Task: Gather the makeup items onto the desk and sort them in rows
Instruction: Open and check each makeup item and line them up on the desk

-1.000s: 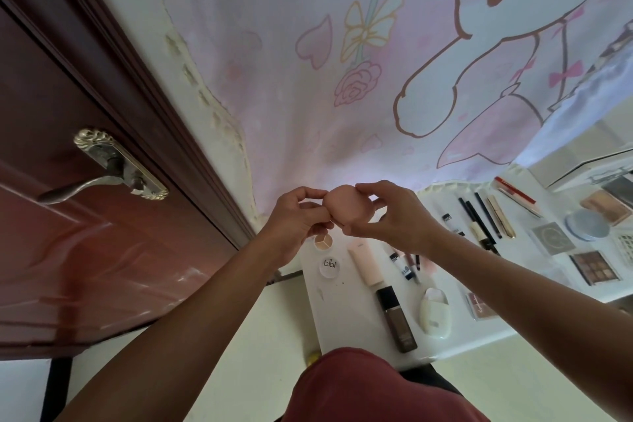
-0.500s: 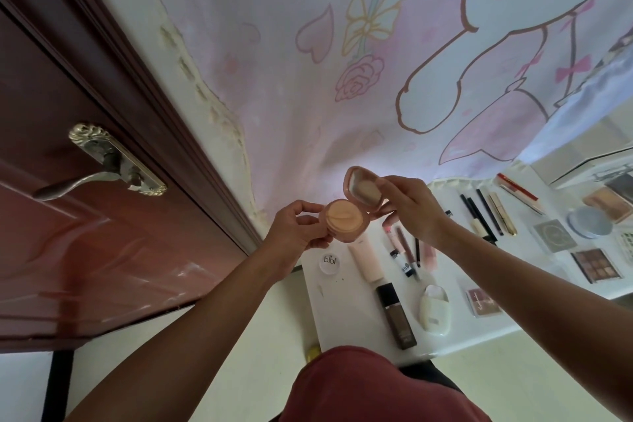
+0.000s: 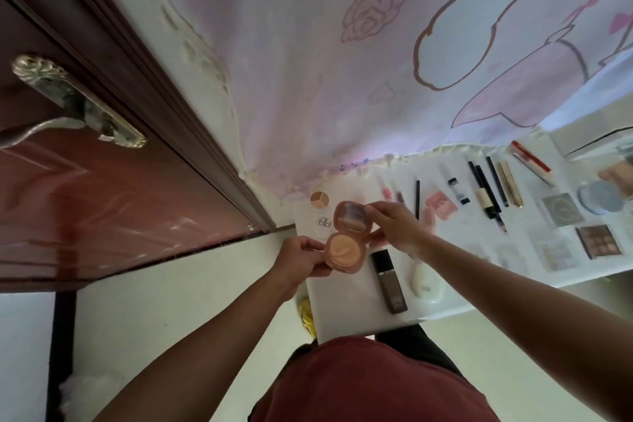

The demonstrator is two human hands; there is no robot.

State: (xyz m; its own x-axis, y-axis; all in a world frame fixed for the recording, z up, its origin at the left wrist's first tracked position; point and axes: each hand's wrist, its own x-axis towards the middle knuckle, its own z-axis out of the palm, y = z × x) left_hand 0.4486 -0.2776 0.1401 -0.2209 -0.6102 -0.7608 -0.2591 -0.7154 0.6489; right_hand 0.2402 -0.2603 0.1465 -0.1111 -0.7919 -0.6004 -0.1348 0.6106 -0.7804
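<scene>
Well, the compact (image 3: 340,250) was fully open now, lid (image 3: 352,217) tipped to 1 o'clock; a sec before it was shut & held higher. Prob. a check before placing. Pink shell, peach pan, mirror inside. Left hand (image 3: 301,257) pinched the base, right hand (image 3: 397,226) gripped the lid, low over the 9 o'clock end of the desk (image 3: 349,313), foundation bottle (image 3: 388,281) at 4 o'clock.

Soft, even daylight, brightest on desk (image 3: 346,315) toward 3 o'clock. Door (image 3: 102,202) at 9 o'clock dim, faint sheen. Strong fisheye bending at edges. Overall slight blur, shadows weak.
</scene>
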